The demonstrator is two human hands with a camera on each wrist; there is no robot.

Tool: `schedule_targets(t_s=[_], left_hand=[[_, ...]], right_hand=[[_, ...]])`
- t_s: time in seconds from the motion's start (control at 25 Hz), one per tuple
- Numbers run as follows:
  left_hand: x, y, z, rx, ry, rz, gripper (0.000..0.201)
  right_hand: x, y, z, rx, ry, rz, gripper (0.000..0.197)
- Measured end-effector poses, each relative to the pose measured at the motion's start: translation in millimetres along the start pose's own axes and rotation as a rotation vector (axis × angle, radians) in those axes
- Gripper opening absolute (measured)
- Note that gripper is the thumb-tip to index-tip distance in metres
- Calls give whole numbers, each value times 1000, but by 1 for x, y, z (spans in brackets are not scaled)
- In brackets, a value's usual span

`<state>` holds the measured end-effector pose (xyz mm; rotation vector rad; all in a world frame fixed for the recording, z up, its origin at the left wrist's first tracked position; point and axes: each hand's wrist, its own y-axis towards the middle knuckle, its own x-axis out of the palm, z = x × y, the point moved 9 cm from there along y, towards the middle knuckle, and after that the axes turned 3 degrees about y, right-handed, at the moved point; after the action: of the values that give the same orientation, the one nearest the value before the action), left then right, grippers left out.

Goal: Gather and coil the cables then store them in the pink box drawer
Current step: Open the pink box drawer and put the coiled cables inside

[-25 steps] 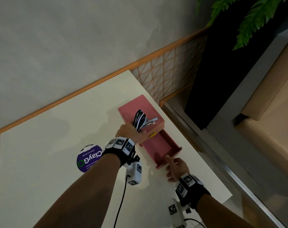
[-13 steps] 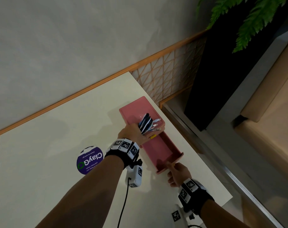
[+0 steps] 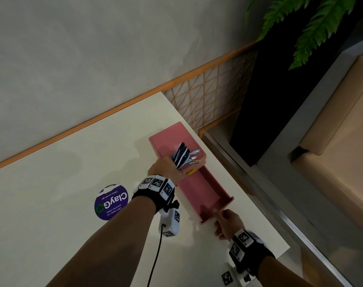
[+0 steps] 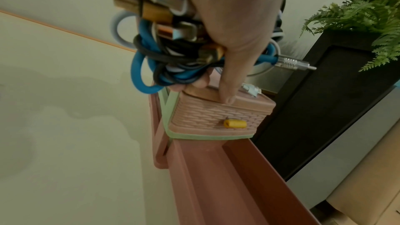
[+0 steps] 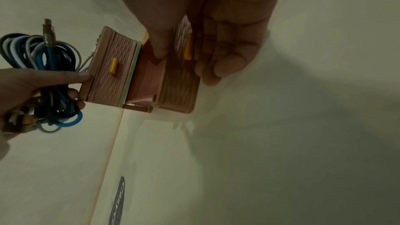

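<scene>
The left hand (image 3: 165, 169) holds a coiled bundle of blue, black and white cables (image 3: 182, 155) with metal plug ends, its grip curled tight round the loops while its thumb (image 4: 227, 90) presses down on the top front edge of the pink plastic box (image 3: 172, 139) with a woven-look front. The bundle sits above the lid of that box, its silver connectors pointing toward the box's right edge; in the left wrist view the blue and black strands bulge out below the fingers and a ridged metal plug (image 4: 292, 62) juts out to the right. The box stands near the far right corner of the cream-coloured desk (image 3: 62, 183). Its upper drawer, marked by a small yellow knob (image 4: 234, 124), is closed, and the lower pink drawer (image 3: 205, 195) is pulled far out toward the person, its inside bare as far as the head view shows. The right hand (image 3: 228, 223) is at the front panel of that open drawer; in the right wrist view its thumb lies inside the panel and its fingers (image 5: 225, 61) curl over the outside beside the drawer's long yellow handle (image 5: 187, 47), so the grip is narrow and pinches the panel. A round purple sticker with white lettering (image 3: 111, 201) lies flat on the desk to the left of the left forearm. Green fern fronds (image 3: 313, 23) hang over a black planter beyond the desk's right edge.
</scene>
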<state>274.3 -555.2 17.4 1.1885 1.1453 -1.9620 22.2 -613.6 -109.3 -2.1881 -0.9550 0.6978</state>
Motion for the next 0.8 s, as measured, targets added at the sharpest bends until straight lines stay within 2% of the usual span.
schedule_targets(t_s=[0.24, 0.36, 0.4, 0.48, 0.56, 0.64, 0.72, 0.8], left_hand=[[0, -5, 2, -10, -11, -23, 43], [-8, -16, 3, -1, -124, -36, 35], [-11, -22, 3, 8, -201, -16, 30], [-14, -35, 1, 33, -401, 56, 27], [-6, -54, 4, 52, -611, 58, 26], [16, -72, 17, 89, -747, -44, 19], [29, -85, 33, 168, -776, -127, 20], [39, -86, 37, 191, -832, -151, 12]], right_hand=[[2, -3, -8, 3, -48, -29, 40], [-12, -14, -10, 50, -84, 92, 43], [-21, -21, -18, 4, -110, 157, 40], [-29, -40, -52, -225, -145, 214, 32], [-14, -67, -97, -454, -97, 80, 30], [12, -83, -129, -527, -5, -144, 33], [28, -86, -148, -565, 45, -266, 55], [32, -83, -152, -559, 6, -276, 77]])
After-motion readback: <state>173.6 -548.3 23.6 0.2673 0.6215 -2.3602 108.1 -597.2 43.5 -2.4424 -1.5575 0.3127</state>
